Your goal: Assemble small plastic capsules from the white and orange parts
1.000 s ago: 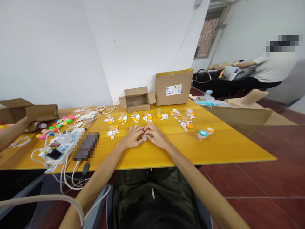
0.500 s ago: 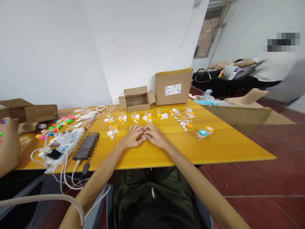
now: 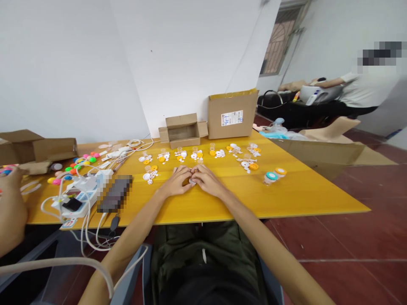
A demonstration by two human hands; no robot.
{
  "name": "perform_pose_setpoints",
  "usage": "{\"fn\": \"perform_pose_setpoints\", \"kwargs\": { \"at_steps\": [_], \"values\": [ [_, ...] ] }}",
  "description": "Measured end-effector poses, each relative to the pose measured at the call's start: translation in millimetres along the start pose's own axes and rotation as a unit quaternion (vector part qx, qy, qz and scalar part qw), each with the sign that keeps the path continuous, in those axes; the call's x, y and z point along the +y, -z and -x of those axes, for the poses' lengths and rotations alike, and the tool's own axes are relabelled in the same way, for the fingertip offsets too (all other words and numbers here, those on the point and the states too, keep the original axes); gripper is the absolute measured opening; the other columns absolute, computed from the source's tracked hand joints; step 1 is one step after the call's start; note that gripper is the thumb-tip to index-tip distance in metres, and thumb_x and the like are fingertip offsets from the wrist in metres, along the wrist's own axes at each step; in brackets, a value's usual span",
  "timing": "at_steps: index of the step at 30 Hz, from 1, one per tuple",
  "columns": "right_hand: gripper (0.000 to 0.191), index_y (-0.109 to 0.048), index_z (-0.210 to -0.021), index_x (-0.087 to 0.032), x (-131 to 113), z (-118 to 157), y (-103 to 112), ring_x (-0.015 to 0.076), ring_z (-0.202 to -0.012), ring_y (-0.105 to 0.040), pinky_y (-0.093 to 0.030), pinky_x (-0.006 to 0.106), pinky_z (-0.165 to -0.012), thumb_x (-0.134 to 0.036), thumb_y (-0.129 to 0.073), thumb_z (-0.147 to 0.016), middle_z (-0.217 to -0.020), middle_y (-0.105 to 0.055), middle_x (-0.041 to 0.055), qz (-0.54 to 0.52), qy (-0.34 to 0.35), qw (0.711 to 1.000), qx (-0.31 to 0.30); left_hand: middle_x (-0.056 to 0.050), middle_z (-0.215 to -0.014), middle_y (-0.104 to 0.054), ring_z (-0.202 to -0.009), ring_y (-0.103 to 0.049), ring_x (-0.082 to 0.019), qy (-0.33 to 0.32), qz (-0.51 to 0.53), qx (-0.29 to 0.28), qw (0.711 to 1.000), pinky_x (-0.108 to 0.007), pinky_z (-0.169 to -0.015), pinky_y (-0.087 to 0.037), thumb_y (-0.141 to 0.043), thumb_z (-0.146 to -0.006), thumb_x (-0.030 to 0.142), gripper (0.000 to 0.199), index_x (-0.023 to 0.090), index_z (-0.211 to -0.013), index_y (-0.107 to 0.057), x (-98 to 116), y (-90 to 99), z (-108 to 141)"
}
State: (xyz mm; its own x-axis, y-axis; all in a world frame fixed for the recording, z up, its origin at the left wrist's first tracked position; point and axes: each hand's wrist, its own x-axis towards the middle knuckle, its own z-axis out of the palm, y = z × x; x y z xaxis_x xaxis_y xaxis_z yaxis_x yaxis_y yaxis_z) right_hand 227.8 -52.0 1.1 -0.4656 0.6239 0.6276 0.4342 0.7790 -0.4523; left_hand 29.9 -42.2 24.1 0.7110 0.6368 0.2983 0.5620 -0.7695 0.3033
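Close together over the yellow table (image 3: 197, 207), my left hand (image 3: 176, 181) and my right hand (image 3: 206, 180) meet at the fingertips. Both pinch a small whitish plastic piece (image 3: 192, 181), mostly covered by the fingers, so its kind does not show. Just beyond the fingers stands a clear plastic cup (image 3: 200, 162). Left of my left hand lies a group of white wheels with an orange lid (image 3: 154, 168). More groups of clear cups, orange lids and white discs (image 3: 182, 155) form a row behind. To the right stand a teal-lidded jar (image 3: 270, 177) and an orange-lidded jar (image 3: 280, 172).
A small open carton (image 3: 183, 137) and a larger closed box (image 3: 232, 120) stand at the back. On the left are a power strip (image 3: 79, 203), a phone (image 3: 115, 194), cables and coloured balls (image 3: 76, 167). Another person's arm (image 3: 12, 212) reaches in at far left.
My hands stay almost in place around the small piece. At far left, the other person's hand has shifted slightly downward. The view has tilted a little.
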Motion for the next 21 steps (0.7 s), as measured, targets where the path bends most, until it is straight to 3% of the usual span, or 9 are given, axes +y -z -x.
{"fn": "perform_pose_setpoints", "kwargs": {
  "at_steps": [8, 21],
  "values": [
    [0.013, -0.069, -0.080, -0.024, 0.0, 1.1, 0.2, 0.0219, -0.100, -0.057, -0.049, 0.039, -0.088, -0.015, -0.070, -0.089, -0.102, -0.061, 0.0049, 0.011, -0.016, 1.000, 0.012, -0.009, -0.115, -0.063, -0.116, -0.049, -0.030, 0.018, 0.013, -0.004, 1.000, -0.048, -0.101, -0.039, -0.060, -0.093, 0.037, 0.022, 0.025, -0.111, -0.064, 1.9, 2.2, 0.3],
    [0.021, -0.070, -0.078, -0.024, 0.8, 0.5, 1.7, 0.0224, -0.101, -0.058, -0.050, 0.039, -0.088, -0.012, -0.061, -0.092, -0.103, -0.064, 0.0062, 0.009, 0.008, 1.000, 0.009, -0.008, -0.116, -0.062, -0.115, -0.049, -0.028, -0.001, 0.005, -0.003, 1.000, -0.046, -0.101, -0.039, -0.058, -0.095, 0.037, 0.019, 0.024, -0.109, -0.065, 1.0, 0.8, -0.2]
  ]
}}
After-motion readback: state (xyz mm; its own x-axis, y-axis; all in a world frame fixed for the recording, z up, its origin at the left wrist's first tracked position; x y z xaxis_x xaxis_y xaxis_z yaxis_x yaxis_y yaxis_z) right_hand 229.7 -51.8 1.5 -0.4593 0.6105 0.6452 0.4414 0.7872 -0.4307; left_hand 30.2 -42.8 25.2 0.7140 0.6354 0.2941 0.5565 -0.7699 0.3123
